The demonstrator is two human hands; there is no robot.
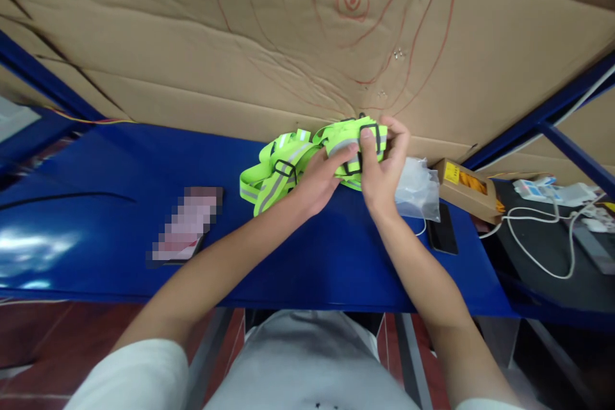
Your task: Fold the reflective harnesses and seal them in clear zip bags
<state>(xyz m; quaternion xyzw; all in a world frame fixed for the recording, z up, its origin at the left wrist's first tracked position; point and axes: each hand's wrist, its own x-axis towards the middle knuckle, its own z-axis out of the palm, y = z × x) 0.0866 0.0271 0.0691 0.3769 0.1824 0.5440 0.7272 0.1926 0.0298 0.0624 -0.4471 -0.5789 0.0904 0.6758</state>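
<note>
A neon-yellow reflective strap vest (283, 166) with grey bands and black buckles lies bunched on the blue table (120, 205), near the cardboard wall. My left hand (319, 180) grips the bundle from the left, fingers pressed on a grey band. My right hand (384, 163) pinches the right end of the bundle, thumb on top beside a black buckle. Both hands hold that end slightly above the table. Loose loops of strap trail to the left.
A clear plastic bag (417, 189) lies just right of my hands, a black phone (442, 230) in front of it. A small cardboard box (468, 189) sits at the table's right edge. White cables (538, 250) and a blurred-out item (185, 224) lie nearby.
</note>
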